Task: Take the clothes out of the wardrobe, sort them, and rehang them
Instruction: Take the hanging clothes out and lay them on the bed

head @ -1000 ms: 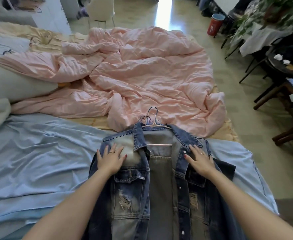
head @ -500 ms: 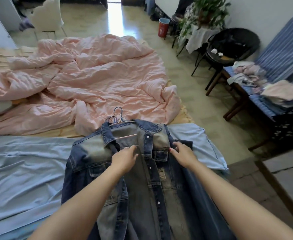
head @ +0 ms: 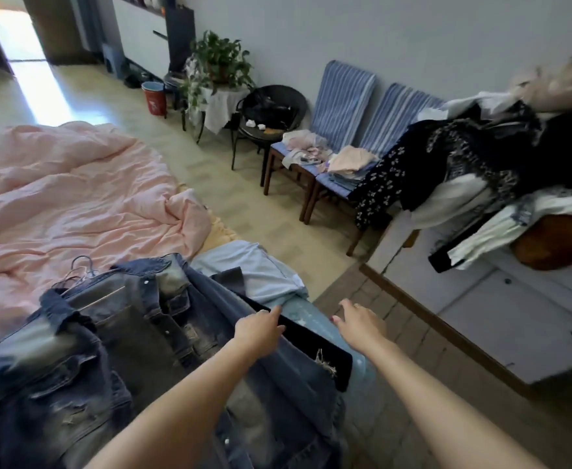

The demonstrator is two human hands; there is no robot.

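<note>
A faded blue denim jacket [head: 115, 336] lies spread on the bed on a hanger, whose hooks [head: 81, 269] stick out past the collar. My left hand [head: 260, 330] hovers over the jacket's right edge, fingers loose and pointing right, holding nothing. My right hand [head: 359, 324] is off the bed's edge above the floor, fingers spread and empty. A heap of dark, floral and white clothes [head: 480, 167] lies on the white cabinet [head: 501, 313] at the right.
A pink duvet [head: 68, 198] covers the far bed; a light blue sheet [head: 254, 269] lies under the jacket. Two blue striped chairs [head: 345, 96] with folded clothes, a black chair [head: 271, 106], a plant [head: 217, 62] and a red bin [head: 154, 98] line the wall.
Both hands have left the jacket's front and moved right, past its edge. My view has swung right, bringing the cabinet with the clothes heap into sight.
</note>
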